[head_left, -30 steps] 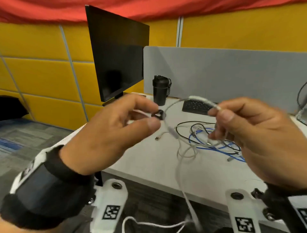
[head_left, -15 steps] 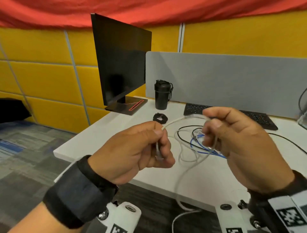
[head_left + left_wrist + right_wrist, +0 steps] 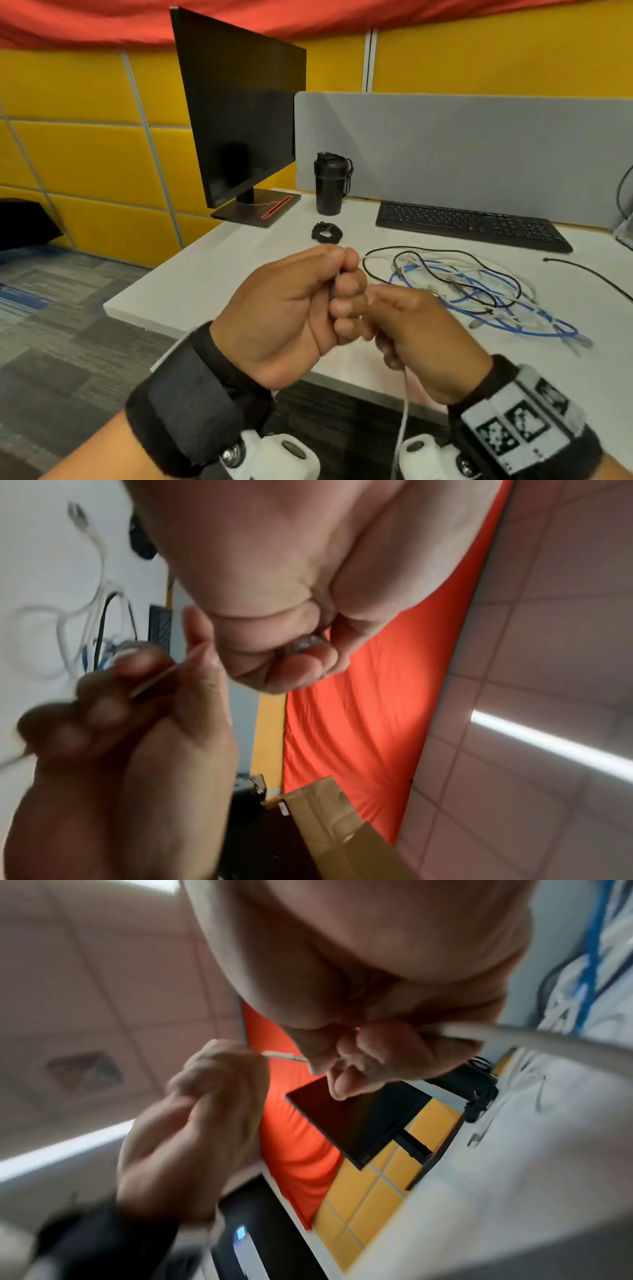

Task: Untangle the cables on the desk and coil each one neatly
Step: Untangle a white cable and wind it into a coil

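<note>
My left hand [image 3: 344, 279] and right hand [image 3: 383, 315] are held close together, above the desk's front edge [image 3: 212, 329]. The left hand's fingers curl round one end of a white cable [image 3: 281, 1055]. My right hand pinches the same cable a short way along, and the rest of it hangs down towards the floor [image 3: 404, 404]. A tangle of blue, white and black cables [image 3: 479, 291] lies on the desk to the right of my hands. A small coiled black cable [image 3: 327, 232] sits behind them.
A black monitor [image 3: 239, 113] stands at the back left, with a black bottle [image 3: 330, 183] beside it. A black keyboard [image 3: 472, 224] lies along a grey divider [image 3: 479, 144]. Another black cable [image 3: 589, 270] trails across the right side of the desk.
My hands have dropped lower and come together until they almost touch. The stretch of white cable between them has shortened to a small piece.
</note>
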Action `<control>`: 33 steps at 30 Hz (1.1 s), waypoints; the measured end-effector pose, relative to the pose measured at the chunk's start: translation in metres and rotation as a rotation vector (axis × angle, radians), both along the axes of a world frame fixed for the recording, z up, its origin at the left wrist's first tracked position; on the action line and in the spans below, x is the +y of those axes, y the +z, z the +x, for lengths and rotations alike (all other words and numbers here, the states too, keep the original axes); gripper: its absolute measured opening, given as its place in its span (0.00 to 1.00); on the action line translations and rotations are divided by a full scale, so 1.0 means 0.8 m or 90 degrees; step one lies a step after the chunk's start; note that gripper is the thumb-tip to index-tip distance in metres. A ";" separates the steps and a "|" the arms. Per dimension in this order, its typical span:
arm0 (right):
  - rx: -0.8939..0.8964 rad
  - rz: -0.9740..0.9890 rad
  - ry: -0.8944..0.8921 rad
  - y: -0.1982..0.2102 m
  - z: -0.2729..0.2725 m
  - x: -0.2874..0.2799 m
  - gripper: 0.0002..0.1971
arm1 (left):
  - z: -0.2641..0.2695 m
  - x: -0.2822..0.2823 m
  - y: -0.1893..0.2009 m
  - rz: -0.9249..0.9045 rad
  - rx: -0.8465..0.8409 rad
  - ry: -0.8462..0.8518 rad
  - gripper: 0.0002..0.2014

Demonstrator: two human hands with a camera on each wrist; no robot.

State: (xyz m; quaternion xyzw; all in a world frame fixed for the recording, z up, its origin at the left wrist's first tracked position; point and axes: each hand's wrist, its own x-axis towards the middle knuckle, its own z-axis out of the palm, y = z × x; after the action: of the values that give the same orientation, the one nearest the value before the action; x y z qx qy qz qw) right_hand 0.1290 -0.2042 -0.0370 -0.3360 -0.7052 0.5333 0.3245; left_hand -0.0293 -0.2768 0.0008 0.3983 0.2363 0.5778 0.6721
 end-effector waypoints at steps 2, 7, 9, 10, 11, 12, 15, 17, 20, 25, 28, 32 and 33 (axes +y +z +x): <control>-0.129 0.158 0.053 -0.012 -0.008 -0.010 0.11 | -0.004 0.010 -0.006 0.025 0.099 0.165 0.10; -0.266 0.328 0.178 -0.001 -0.008 -0.037 0.10 | -0.037 0.021 -0.020 0.173 0.516 0.399 0.14; -0.219 0.365 0.160 0.017 0.000 -0.040 0.14 | -0.047 0.020 -0.027 0.229 0.650 0.381 0.12; -0.188 0.380 0.131 0.026 0.005 -0.039 0.14 | -0.049 0.019 -0.030 0.242 0.697 0.361 0.11; -0.159 0.395 0.100 0.035 0.011 -0.038 0.12 | -0.049 0.018 -0.033 0.250 0.738 0.339 0.10; -0.136 0.417 0.069 0.043 0.017 -0.036 0.10 | -0.047 0.016 -0.035 0.254 0.771 0.315 0.10; -0.111 0.463 -0.029 0.061 0.030 -0.028 0.06 | -0.033 0.014 -0.038 0.222 0.725 0.228 0.12; -0.071 0.455 -0.084 0.063 0.033 -0.021 0.05 | -0.022 0.012 -0.039 0.145 0.576 0.194 0.14; -0.006 0.432 -0.142 0.055 0.032 -0.010 0.04 | -0.006 0.008 -0.042 0.076 0.400 0.147 0.17; 0.092 0.229 -0.160 0.028 0.020 0.011 0.02 | 0.006 0.001 -0.031 0.074 0.207 0.045 0.15; 0.047 0.140 -0.084 0.002 0.003 0.003 0.09 | 0.006 -0.003 -0.017 0.095 0.080 0.009 0.12; -0.086 0.147 0.113 -0.012 -0.017 -0.027 0.13 | -0.008 0.000 -0.005 0.150 0.235 0.223 0.13; -0.121 0.153 0.147 -0.011 -0.018 -0.032 0.10 | -0.013 0.002 -0.007 0.174 0.363 0.291 0.14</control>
State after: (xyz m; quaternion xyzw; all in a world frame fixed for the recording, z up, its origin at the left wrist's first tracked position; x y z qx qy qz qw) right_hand 0.1143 -0.2295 -0.0460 -0.2605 -0.8251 0.4450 0.2308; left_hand -0.0398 -0.2755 -0.0048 0.5662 0.4170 0.6047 0.3741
